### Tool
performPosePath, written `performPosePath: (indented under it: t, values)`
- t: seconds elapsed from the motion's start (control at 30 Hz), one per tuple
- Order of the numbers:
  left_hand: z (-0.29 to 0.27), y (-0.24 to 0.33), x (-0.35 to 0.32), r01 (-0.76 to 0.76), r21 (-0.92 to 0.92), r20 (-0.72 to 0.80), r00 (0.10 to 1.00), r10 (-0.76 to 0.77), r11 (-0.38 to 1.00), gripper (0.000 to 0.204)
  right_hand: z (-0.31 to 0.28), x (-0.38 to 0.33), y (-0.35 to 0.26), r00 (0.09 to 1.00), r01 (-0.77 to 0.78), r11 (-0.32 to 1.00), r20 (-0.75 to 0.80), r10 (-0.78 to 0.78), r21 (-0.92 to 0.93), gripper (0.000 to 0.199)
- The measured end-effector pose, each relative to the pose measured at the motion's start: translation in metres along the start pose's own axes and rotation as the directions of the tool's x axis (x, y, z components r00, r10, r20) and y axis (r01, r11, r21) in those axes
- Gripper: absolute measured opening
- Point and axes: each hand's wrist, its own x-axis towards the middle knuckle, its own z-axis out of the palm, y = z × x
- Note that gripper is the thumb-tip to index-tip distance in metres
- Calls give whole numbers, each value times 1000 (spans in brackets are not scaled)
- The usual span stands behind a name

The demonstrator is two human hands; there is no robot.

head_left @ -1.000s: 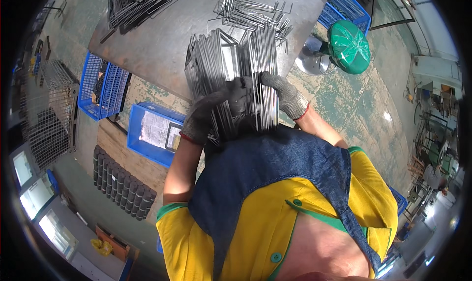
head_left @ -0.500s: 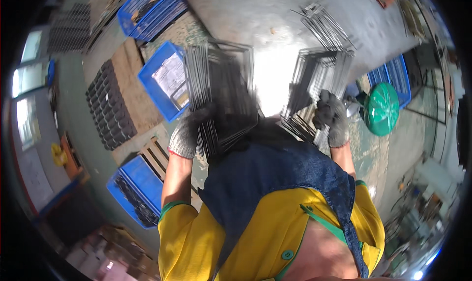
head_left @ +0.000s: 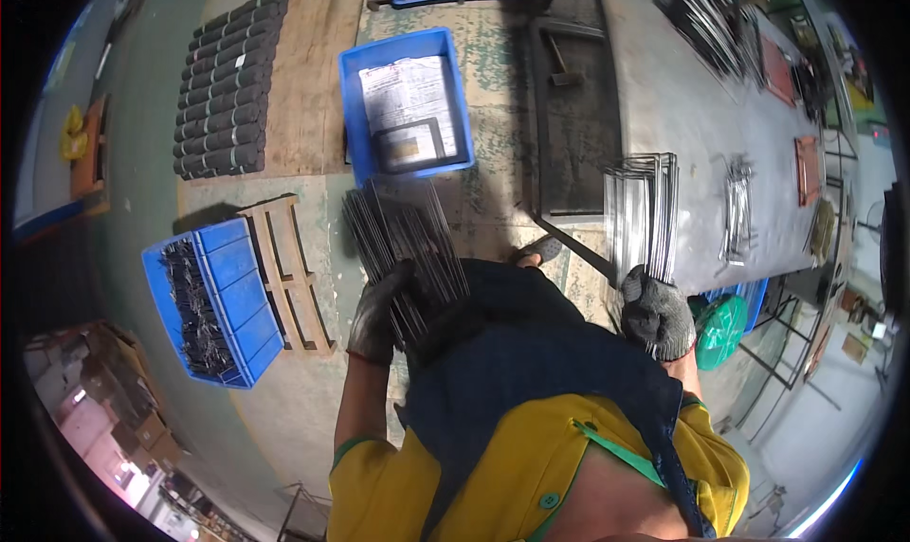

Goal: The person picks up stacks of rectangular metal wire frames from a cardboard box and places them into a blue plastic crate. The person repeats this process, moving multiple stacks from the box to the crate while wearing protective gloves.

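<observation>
In my gloved left hand point(head_left: 381, 307) is a bundle of thin dark rectangular metal frames point(head_left: 393, 229), held at its near end with the fingers closed. My gloved right hand point(head_left: 659, 315) grips a second bundle of metal frames point(head_left: 642, 210), brighter in the light and pointing away from me beside the table's edge. Just beyond the left bundle sits a blue crate point(head_left: 348, 97) lined with printed paper point(head_left: 406, 92). On that paper, at the crate's near end, lies a dark rectangular frame point(head_left: 414, 144).
At right stands a metal-topped table point(head_left: 654, 97) with more frames point(head_left: 737, 210) on it. A wooden pallet point(head_left: 289, 277) and a blue crate of dark parts point(head_left: 227, 300) are at left, below bundled dark rolls point(head_left: 232, 87). A green round object point(head_left: 722, 334) is beside my right hand.
I have turned rightward and away from the table, so the paper-lined crate now lies ahead of my left hand. Both bundles stay in my hands and have moved farther apart.
</observation>
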Motion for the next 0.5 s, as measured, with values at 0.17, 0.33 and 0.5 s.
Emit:
performPosePath:
  t: [0.17,0.33,0.5]
  values:
    - [-77,29,26,119,-112,-173,975,-138,986,28,92,118,23,996,-83,846,-68,56,-527,20]
    - [-152,13,43,10,-198,-154,987,-42,980,27,138,306,59,962,88,475,199,187,-876,36]
    - [-161,15,72,123,-304,-286,934,-214,945,26,186,483,105,897,-70,286,65,438,-956,34]
